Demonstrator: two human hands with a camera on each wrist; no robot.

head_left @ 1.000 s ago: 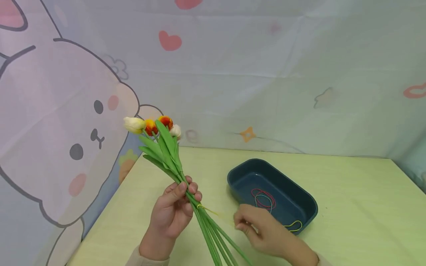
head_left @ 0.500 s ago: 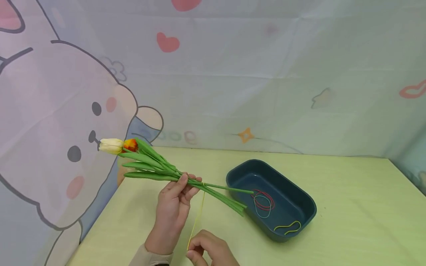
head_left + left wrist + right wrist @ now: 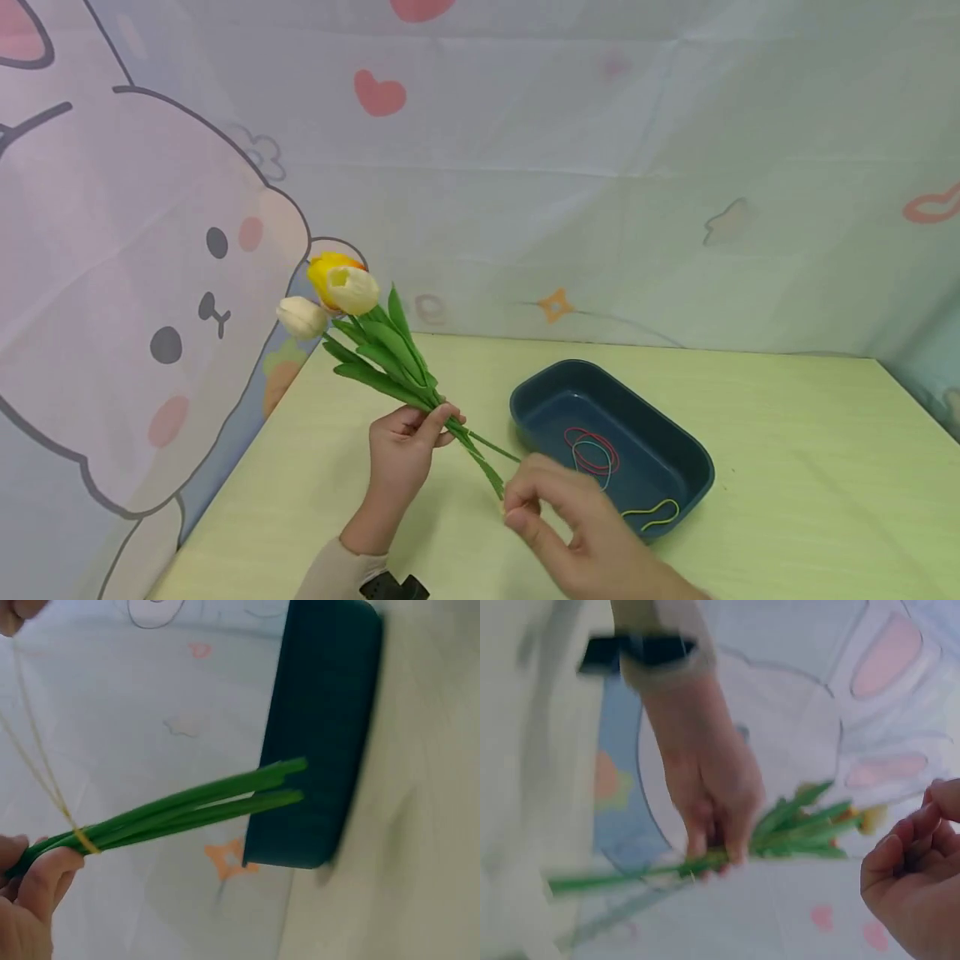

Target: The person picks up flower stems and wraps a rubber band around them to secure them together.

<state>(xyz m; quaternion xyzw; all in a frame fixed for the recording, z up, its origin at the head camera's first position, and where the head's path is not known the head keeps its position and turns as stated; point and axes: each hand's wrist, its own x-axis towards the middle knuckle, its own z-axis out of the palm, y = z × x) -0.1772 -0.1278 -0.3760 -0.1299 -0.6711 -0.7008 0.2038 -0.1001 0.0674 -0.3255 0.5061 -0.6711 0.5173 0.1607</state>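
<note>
My left hand (image 3: 405, 450) grips a bunch of tulips (image 3: 386, 354) by the green stems, just below the leaves. White and yellow-orange blooms point up and left; the cut ends point down and right. In the left wrist view, a yellow rubber band (image 3: 84, 838) crosses round the stems (image 3: 187, 806) right beside the left fingertips. Its stretched strands run up to my right hand (image 3: 581, 525), whose thumb and forefinger pinch it. From the head view, the right hand hides the lower stem ends.
A dark blue tray (image 3: 652, 408) stands on the pale green table (image 3: 810, 458), right behind my right hand. Inside lie a red rubber band (image 3: 617, 458), a teal one (image 3: 576, 454) and a yellow one (image 3: 667, 502). A printed cloth (image 3: 480, 192) hangs behind the table.
My right hand swung down toward me with the stretched band, then up and right past the stem ends. The bunch tipped left, then turned upward again, and different blooms now face me.
</note>
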